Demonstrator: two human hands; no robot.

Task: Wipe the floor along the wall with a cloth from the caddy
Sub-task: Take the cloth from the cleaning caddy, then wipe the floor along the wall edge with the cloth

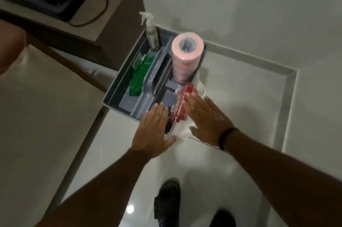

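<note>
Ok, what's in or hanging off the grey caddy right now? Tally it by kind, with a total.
Spray bottles: 1, clear trigger spray bottle, far left corner of the grey plastic caddy.
Rolls: 1, upright pink wipe roll.
Cloths: 2, crumpled green cloth; red-and-white striped cloth draped over the near right rim.
Total: 4
</note>
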